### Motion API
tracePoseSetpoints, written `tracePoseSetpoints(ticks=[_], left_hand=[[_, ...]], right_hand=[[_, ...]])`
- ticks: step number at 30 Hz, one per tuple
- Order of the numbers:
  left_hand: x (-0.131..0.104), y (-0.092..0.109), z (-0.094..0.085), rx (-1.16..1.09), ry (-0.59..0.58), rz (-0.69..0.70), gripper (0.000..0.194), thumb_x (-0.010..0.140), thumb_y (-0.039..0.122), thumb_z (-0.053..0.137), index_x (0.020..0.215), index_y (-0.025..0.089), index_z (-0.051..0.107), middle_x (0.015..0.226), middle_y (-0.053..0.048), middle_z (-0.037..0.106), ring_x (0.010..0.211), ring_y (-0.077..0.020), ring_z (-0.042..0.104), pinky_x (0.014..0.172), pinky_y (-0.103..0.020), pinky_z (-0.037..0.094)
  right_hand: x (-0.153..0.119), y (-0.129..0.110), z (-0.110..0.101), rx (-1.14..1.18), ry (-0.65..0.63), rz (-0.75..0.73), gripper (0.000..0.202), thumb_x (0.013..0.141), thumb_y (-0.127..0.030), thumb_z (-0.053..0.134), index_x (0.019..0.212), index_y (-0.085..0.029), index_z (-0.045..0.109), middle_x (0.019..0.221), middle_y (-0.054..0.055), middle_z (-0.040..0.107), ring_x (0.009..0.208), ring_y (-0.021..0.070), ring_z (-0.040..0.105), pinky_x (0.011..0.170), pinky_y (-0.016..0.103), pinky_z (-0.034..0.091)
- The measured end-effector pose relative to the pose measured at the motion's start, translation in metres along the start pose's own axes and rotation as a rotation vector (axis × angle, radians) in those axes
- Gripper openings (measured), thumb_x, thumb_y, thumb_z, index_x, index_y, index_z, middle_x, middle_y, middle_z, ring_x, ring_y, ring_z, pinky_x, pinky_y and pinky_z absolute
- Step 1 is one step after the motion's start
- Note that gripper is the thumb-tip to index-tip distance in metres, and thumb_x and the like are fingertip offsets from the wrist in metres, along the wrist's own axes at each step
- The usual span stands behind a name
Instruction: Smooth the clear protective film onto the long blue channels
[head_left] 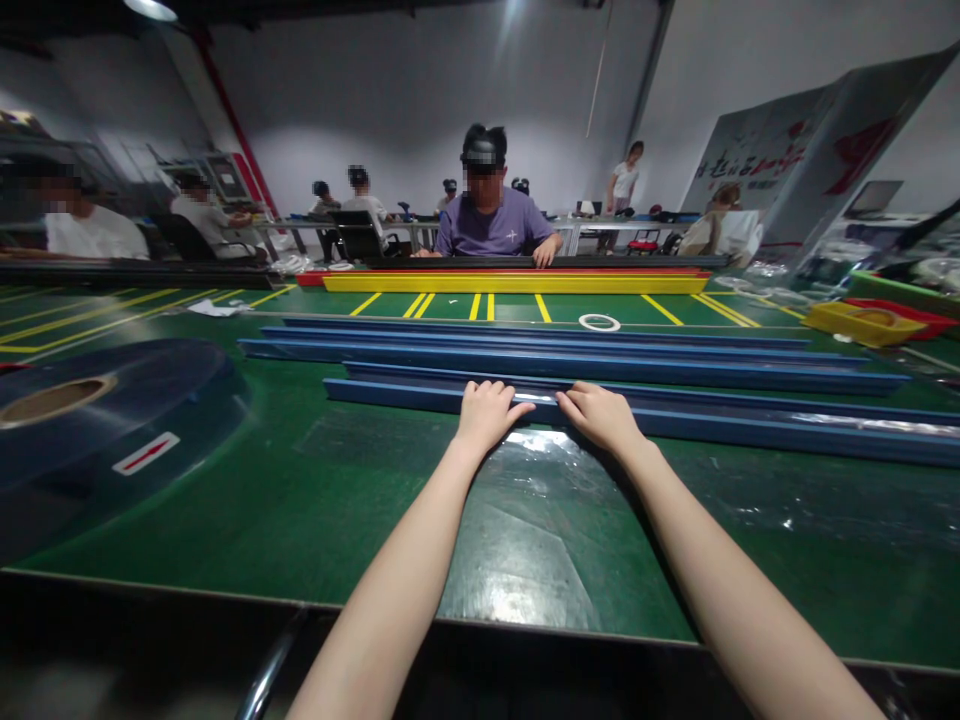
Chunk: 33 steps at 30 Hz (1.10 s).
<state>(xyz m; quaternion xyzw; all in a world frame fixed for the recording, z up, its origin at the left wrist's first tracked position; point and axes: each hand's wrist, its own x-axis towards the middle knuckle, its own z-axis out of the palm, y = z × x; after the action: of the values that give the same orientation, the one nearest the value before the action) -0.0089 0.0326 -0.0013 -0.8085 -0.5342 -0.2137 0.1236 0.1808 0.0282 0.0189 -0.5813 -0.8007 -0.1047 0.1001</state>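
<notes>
A long blue channel profile [397, 394] lies across the green table in front of me. My left hand [489, 412] has its fingers curled over the near wall of this profile, with its thumb pointing right. A short gap to the right, my right hand [601, 414] grips the same wall, thumb turned toward the left one. Some clear plastic film [540, 455] shines inside the channel between my hands and lies on the table just in front of it. My fingertips are partly hidden inside the channel.
More blue profiles [420, 350] lie parallel behind. A large film roll [150, 390] stands on the left. Farther back are yellow and red profiles [517, 283], a white tape ring [599, 322] and a yellow tray [862, 323]. A co-worker [491, 225] sits opposite.
</notes>
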Motion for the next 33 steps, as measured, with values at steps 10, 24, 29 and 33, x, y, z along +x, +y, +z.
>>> tracePoseSetpoints(ticks=[10,24,29,33], left_hand=[[-0.001,0.001,-0.001,-0.002,-0.006,-0.002,0.048,0.084,0.056,0.035,0.086,0.017,0.062,0.089,-0.008,0.064,0.087,-0.0218,0.055,0.074,-0.034,0.031],[0.0,-0.007,-0.005,0.033,-0.062,0.102,0.043,0.086,0.053,0.035,0.092,0.018,0.059,0.096,-0.007,0.062,0.09,-0.0216,0.055,0.074,-0.032,0.032],[-0.007,-0.031,-0.008,0.106,-0.072,0.257,0.039,0.086,0.051,0.038,0.104,0.02,0.053,0.097,-0.006,0.061,0.091,-0.0203,0.054,0.074,-0.03,0.031],[-0.01,-0.063,-0.012,0.15,-0.081,0.247,0.04,0.085,0.053,0.037,0.095,0.019,0.055,0.09,-0.005,0.062,0.085,-0.0191,0.056,0.071,-0.029,0.032]], right_hand=[[0.001,0.0,0.0,0.018,-0.023,0.003,0.05,0.091,-0.042,0.022,0.082,-0.022,0.067,0.09,0.004,0.064,0.083,0.0142,0.058,0.059,0.023,0.032],[-0.001,0.0,0.0,0.023,-0.005,0.005,0.047,0.09,-0.041,0.025,0.079,-0.022,0.066,0.088,0.004,0.064,0.08,0.0132,0.058,0.056,0.023,0.03],[0.0,0.001,0.001,0.025,-0.017,0.013,0.048,0.09,-0.041,0.024,0.078,-0.022,0.066,0.087,0.003,0.064,0.081,0.014,0.058,0.055,0.023,0.029],[0.002,0.001,0.0,0.032,-0.047,0.038,0.049,0.09,-0.044,0.023,0.077,-0.022,0.065,0.087,0.003,0.064,0.082,0.0156,0.058,0.055,0.023,0.029]])
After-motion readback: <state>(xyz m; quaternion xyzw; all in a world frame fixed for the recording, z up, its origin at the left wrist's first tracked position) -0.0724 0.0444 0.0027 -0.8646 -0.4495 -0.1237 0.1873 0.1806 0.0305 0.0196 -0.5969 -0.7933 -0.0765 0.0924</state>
